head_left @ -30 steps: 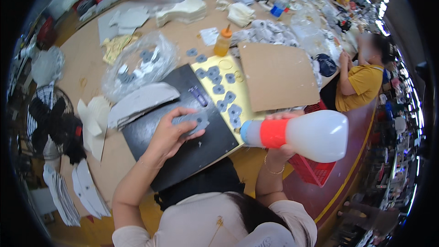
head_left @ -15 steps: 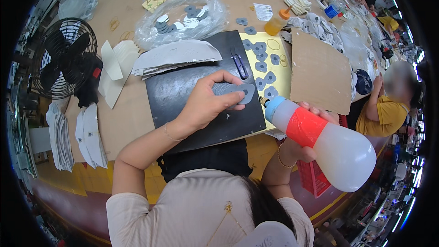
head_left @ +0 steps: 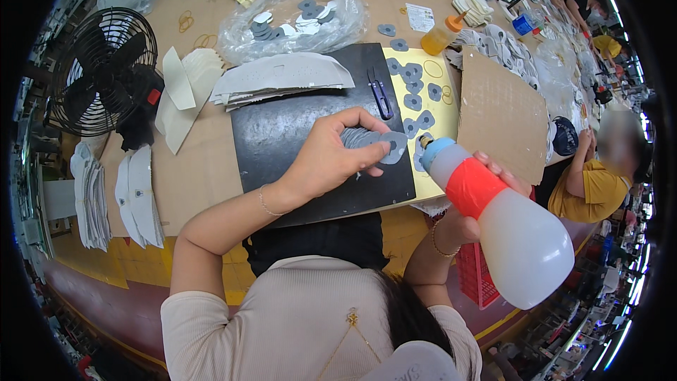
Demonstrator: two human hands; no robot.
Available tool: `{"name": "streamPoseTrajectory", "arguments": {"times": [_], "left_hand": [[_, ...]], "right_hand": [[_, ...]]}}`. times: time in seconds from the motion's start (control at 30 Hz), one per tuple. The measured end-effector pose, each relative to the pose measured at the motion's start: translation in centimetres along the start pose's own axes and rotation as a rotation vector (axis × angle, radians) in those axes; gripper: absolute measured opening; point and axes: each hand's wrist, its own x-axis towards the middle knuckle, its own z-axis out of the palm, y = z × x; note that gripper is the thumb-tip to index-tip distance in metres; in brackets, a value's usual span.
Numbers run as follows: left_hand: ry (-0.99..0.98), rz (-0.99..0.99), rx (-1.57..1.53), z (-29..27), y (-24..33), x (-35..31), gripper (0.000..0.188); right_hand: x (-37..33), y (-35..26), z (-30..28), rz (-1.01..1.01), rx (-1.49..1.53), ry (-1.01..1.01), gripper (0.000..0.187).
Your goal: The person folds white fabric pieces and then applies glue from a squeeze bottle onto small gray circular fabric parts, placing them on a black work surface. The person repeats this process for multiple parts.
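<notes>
My left hand (head_left: 323, 154) is closed around a stack of small grey patches (head_left: 361, 138), its thumb pressing the top one. That top patch (head_left: 396, 148) juts out to the right and has a darker grey spot in its middle. Wrapped round a translucent squeeze bottle (head_left: 530, 250) with a red band and a light blue collar is my right hand (head_left: 460, 230). The bottle is tilted, its narrow nozzle just right of the top patch and apart from it. Loose grey patches (head_left: 413, 101) lie on a yellow sheet (head_left: 436, 114) beyond the nozzle.
Below my hands lies a black board (head_left: 282, 134) bearing purple thread snips (head_left: 379, 95) and stacked pale pieces (head_left: 285, 74). Around it are a black fan (head_left: 102, 70), a plastic bag of patches (head_left: 233, 35), a cardboard sheet (head_left: 502, 109) and an amber bottle (head_left: 437, 39). A person in yellow (head_left: 591, 187) sits at right.
The nozzle has moved up and slightly away from the top patch. That patch sticks out further from the stack. The whole view has shifted a little.
</notes>
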Motion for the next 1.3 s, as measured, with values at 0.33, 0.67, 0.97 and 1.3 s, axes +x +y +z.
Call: {"name": "streamPoseTrajectory", "arguments": {"times": [0.33, 0.67, 0.97, 1.3], "left_hand": [[-0.018, -0.058, 0.145, 0.5, 0.2, -0.3, 0.018], [-0.025, -0.107, -0.014, -0.3, -0.3, 0.4, 0.015], [-0.023, -0.073, -0.04, -0.2, 0.0, 0.4, 0.012], [0.009, -0.08, -0.021, 0.1, -0.5, 0.6, 0.013]], "right_hand": [[0.5, -0.7, 0.0, 0.062, 0.251, -0.19, 0.086], [0.2, -1.6, 0.8, 0.048, 0.341, 0.048, 0.084], [-0.4, -1.3, -0.2, 0.02, 0.054, -0.141, 0.081], [0.4, -0.8, -1.5, -0.059, 0.119, -0.23, 0.086]]}}
